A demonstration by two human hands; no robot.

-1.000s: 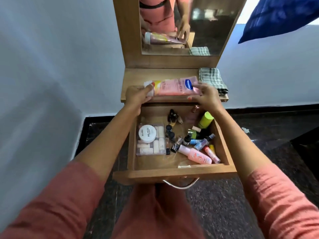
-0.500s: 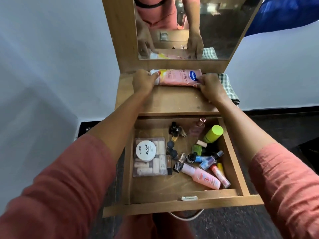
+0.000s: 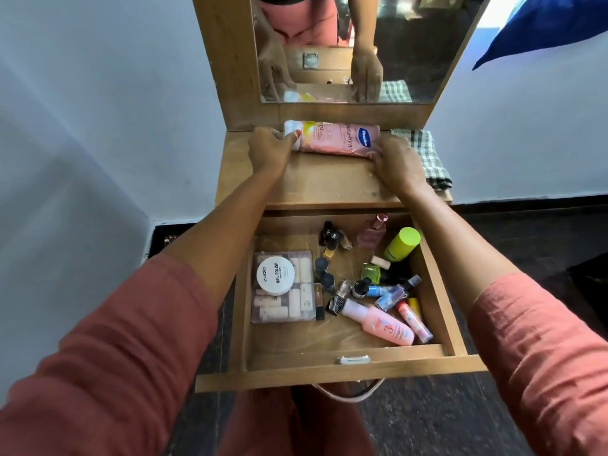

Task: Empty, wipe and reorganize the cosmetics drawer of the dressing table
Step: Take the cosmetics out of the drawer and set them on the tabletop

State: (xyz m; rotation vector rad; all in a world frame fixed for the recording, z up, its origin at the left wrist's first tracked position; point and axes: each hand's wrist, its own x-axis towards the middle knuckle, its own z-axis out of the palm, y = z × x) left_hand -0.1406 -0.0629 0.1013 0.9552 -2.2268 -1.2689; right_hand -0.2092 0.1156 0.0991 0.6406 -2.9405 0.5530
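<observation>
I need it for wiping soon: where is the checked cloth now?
In the head view, the checked cloth lies at the right end of the dressing table top, just right of the right hand that holds the Vaseline lotion tube.

"vaseline" is printed in white on blue on the pink tube (image 3: pixel 332 139), beside the partly hidden words "gluta-hya" and "ox". "zudio" and "nail polish" are printed on the round white lid (image 3: pixel 275 275). a large "3" is shown on the pink bottle (image 3: pixel 381 325) in the drawer (image 3: pixel 296 361).
</observation>
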